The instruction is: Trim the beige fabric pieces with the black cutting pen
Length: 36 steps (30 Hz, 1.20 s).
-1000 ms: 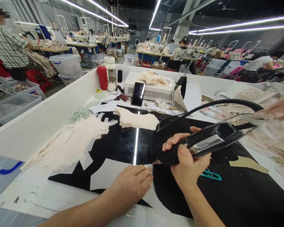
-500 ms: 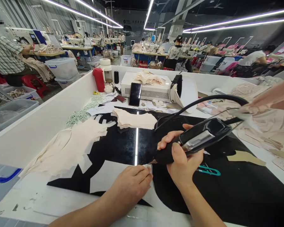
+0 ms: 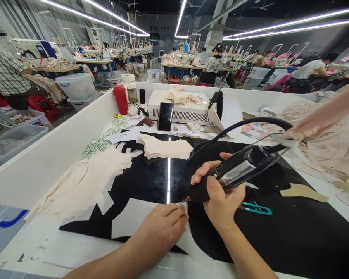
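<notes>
My right hand (image 3: 223,197) is wrapped round a black corded hand tool (image 3: 235,170) with a silver plate on its side. Its narrow tip points down-left and meets a small bit of white material beside my left fingertips. My left hand (image 3: 163,228) is closed, fingers pinched at the edge of that white material (image 3: 182,204); most of what lies beneath is hidden. A flat white sheet (image 3: 130,217) lies on the black board (image 3: 145,182) to the left of my left hand. Teal thread snips (image 3: 257,208) lie right of my right hand.
Cream fabric pieces (image 3: 78,186) lie at left, with a cut stack (image 3: 165,147) farther back. Behind stand a phone (image 3: 165,116), a vented white box (image 3: 178,112), a red flask (image 3: 121,99) and a white visor (image 3: 229,112). The tool's black cable (image 3: 244,123) arches rightward near hanging pink fabric (image 3: 331,108).
My right hand and the tool have shifted slightly left, and the tool's rear end with its cable has swung left too. My left hand stays nearly where it was.
</notes>
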### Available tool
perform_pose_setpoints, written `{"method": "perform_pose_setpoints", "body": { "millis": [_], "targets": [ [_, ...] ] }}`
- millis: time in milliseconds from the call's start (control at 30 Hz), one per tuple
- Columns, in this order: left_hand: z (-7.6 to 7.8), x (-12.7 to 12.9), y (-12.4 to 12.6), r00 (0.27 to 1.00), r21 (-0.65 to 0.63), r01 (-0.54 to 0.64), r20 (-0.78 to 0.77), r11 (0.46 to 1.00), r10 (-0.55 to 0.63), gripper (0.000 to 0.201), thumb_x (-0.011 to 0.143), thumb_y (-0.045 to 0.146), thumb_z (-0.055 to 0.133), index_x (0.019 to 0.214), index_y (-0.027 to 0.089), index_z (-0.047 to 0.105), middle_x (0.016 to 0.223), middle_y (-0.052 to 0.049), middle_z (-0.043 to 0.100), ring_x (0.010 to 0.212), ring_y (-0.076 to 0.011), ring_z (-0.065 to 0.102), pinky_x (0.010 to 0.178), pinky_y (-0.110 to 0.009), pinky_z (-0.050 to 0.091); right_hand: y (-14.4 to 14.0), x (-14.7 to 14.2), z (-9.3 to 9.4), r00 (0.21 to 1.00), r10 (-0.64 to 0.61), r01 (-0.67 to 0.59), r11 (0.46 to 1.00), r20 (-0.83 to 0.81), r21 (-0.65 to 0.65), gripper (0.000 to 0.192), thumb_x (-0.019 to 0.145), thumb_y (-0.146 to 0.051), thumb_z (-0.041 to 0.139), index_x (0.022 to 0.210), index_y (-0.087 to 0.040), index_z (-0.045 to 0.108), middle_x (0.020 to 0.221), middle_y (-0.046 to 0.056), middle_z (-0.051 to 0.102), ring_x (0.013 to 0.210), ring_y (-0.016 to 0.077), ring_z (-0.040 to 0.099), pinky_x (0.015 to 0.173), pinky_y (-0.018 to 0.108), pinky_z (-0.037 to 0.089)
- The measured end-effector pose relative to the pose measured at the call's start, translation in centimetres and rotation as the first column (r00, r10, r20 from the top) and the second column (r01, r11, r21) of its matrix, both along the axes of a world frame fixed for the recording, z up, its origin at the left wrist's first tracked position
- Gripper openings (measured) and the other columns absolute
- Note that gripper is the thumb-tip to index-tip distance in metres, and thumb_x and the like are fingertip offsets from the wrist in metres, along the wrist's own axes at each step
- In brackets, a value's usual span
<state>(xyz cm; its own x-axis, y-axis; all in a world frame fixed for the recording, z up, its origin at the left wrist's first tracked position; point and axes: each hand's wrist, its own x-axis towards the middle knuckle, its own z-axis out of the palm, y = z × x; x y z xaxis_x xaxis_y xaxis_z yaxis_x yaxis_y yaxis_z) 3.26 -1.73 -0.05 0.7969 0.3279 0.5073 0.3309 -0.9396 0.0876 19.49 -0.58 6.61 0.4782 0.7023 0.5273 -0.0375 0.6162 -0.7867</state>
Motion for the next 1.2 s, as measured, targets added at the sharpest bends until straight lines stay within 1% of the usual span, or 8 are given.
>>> {"method": "perform_pose_setpoints", "body": {
  "millis": [367, 500, 600, 733, 867, 1000, 1067, 1200],
  "targets": [
    [-0.1, -0.1, 0.0, 0.999, 0.014, 0.016, -0.033, 1.0, -0.015, 0.023, 0.107, 0.012, 0.047, 0.119, 0.008, 0.065, 0.118, -0.01, 0.075, 0.113, -0.0186, 0.07, 0.1, -0.031, 0.058, 0.1, -0.1, -0.3, 1.0, -0.003, 0.003, 1.0, -0.009, -0.014, 0.04, 0.088, -0.021, 0.071, 0.123, -0.03, 0.053, 0.083, -0.006, 0.065, 0.061, 0.0133, 0.064, 0.058, 0.032, 0.056],
    [-0.1, -0.3, 0.1, 1.0, -0.038, 0.013, -0.017, 0.999, -0.013, 0.022, 0.107, 0.014, 0.049, 0.122, 0.01, 0.065, 0.122, -0.009, 0.074, 0.114, -0.0198, 0.069, 0.097, -0.032, 0.059, -0.1, 0.2, 0.2, 1.0, 0.021, -0.021, 1.0, -0.021, 0.01, 0.04, 0.089, -0.022, 0.072, 0.124, -0.03, 0.054, 0.085, -0.005, 0.066, 0.064, 0.0134, 0.065, 0.058, 0.031, 0.057],
    [0.1, -0.3, 0.2, 1.0, -0.073, 0.019, -0.019, 0.997, -0.02, 0.022, 0.106, 0.015, 0.05, 0.121, 0.011, 0.065, 0.123, -0.01, 0.073, 0.11, -0.021, 0.069, 0.092, -0.034, 0.06, -0.5, 0.7, 0.6, 1.0, 0.003, -0.002, 0.999, -0.023, 0.035, 0.04, 0.09, -0.022, 0.073, 0.124, -0.03, 0.056, 0.086, -0.005, 0.067, 0.064, 0.0129, 0.065, 0.06, 0.032, 0.058],
    [0.5, -0.6, 0.5, 0.998, -0.108, 0.01, -0.055, 0.994, -0.016, 0.021, 0.106, 0.017, 0.049, 0.12, 0.013, 0.065, 0.124, -0.01, 0.072, 0.108, -0.0221, 0.068, 0.091, -0.036, 0.06, -1.4, 1.4, 1.0, 1.0, -0.02, 0.02, 1.0, -0.012, 0.013, 0.042, 0.089, -0.023, 0.075, 0.126, -0.031, 0.057, 0.087, -0.005, 0.067, 0.065, 0.0134, 0.066, 0.061, 0.033, 0.058],
    [0.8, -1.3, 1.4, 0.994, -0.073, -0.06, -0.101, 0.996, 0.052, 0.023, 0.107, 0.019, 0.047, 0.122, 0.014, 0.065, 0.126, -0.011, 0.071, 0.105, -0.0239, 0.068, 0.085, -0.039, 0.06, -2.6, 1.8, 1.3, 0.998, -0.058, 0.058, 0.998, -0.004, -0.016, 0.041, 0.087, -0.025, 0.078, 0.123, -0.031, 0.059, 0.085, -0.004, 0.067, 0.064, 0.014, 0.065, 0.059, 0.032, 0.058],
    [1.2, -1.9, 1.8, 0.991, -0.017, -0.125, -0.052, 0.992, 0.124, 0.027, 0.109, 0.019, 0.043, 0.123, 0.013, 0.065, 0.128, -0.012, 0.07, 0.116, -0.0256, 0.065, 0.094, -0.042, 0.057, -4.0, 2.0, 1.5, 0.998, -0.062, 0.062, 0.998, -0.006, -0.023, 0.041, 0.087, -0.027, 0.079, 0.123, -0.031, 0.059, 0.084, -0.003, 0.067, 0.063, 0.0147, 0.065, 0.057, 0.032, 0.058],
    [1.6, -1.8, 1.4, 0.997, -0.044, -0.079, -0.006, 0.996, 0.079, 0.026, 0.11, 0.021, 0.044, 0.123, 0.013, 0.065, 0.126, -0.01, 0.071, 0.119, -0.0242, 0.064, 0.099, -0.041, 0.055, -4.7, 2.1, 1.5, 0.999, -0.052, 0.052, 0.998, -0.003, -0.023, 0.041, 0.088, -0.027, 0.079, 0.124, -0.031, 0.059, 0.084, -0.003, 0.066, 0.064, 0.0151, 0.065, 0.057, 0.032, 0.058],
    [2.1, -1.1, 0.0, 0.992, -0.122, 0.129, 0.02, 0.984, -0.127, 0.023, 0.109, 0.029, 0.05, 0.12, 0.015, 0.065, 0.116, -0.006, 0.072, 0.109, -0.0201, 0.065, 0.096, -0.035, 0.055, -5.6, 2.2, 1.1, 1.0, -0.031, 0.031, 0.999, -0.003, -0.031, 0.042, 0.089, -0.027, 0.077, 0.126, -0.032, 0.058, 0.086, -0.003, 0.066, 0.066, 0.0152, 0.065, 0.059, 0.033, 0.058]
  ]
}}
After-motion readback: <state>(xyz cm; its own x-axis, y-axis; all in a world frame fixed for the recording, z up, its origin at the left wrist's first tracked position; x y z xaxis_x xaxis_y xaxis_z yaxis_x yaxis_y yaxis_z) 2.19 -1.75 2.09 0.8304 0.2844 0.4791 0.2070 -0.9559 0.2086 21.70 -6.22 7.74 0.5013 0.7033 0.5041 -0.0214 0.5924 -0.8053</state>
